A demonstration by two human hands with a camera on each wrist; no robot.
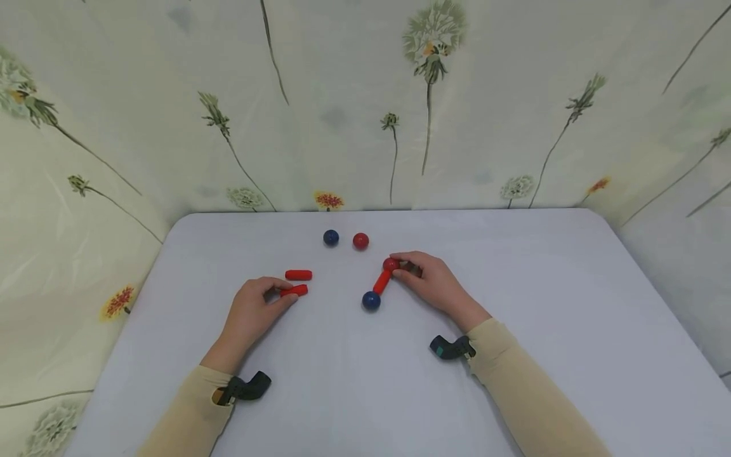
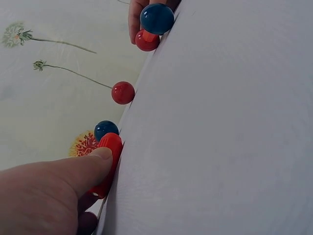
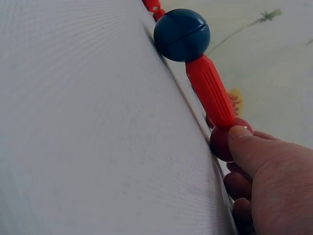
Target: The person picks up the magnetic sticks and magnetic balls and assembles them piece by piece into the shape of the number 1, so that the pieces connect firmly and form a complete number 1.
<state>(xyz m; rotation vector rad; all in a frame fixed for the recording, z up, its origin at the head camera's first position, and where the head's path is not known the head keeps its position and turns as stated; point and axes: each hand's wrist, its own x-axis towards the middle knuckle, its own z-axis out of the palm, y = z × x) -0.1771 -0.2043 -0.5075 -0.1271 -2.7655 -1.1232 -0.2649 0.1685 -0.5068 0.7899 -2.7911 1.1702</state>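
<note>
My left hand pinches a red rod between thumb and fingers, low over the white table. Just beyond it lies a second red rod. My right hand holds the red ball at one end of a joined piece. A red connecting rod runs from that ball to a blue ball at the near end. In the right wrist view, a groove crosses this blue ball, and my thumb presses on the red one.
Farther back on the white table sit a loose blue ball and a loose red ball. A flower-printed cloth hangs behind the table's far edge. Each wrist wears a small dark camera.
</note>
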